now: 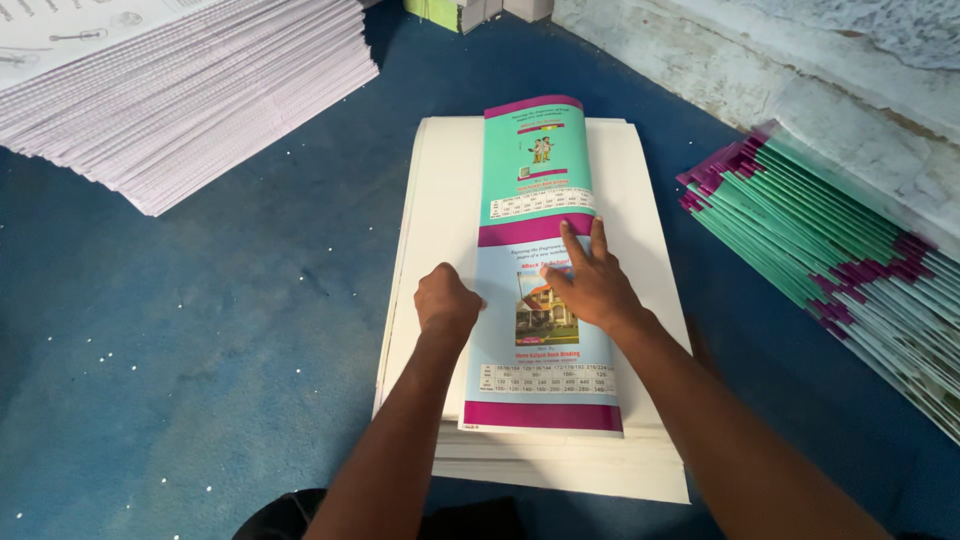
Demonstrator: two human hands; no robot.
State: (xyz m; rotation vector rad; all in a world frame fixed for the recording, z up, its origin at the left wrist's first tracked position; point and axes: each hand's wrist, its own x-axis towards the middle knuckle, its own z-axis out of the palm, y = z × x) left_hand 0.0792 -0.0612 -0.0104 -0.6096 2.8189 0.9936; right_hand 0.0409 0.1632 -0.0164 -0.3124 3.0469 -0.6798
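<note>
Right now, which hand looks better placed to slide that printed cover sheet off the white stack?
Probably the right hand: it lies flat, fingers spread, on the cover sheet. The left hand is a closed fist at the sheet's left edge.

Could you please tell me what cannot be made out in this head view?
- Left hand: fingers curled under, grip unclear.
- Printed cover sheet: middle hidden by right hand; small print too fine.
- White paper stack: cut off by the top edge.
- Pile of covers: cut off at the right edge.
</note>
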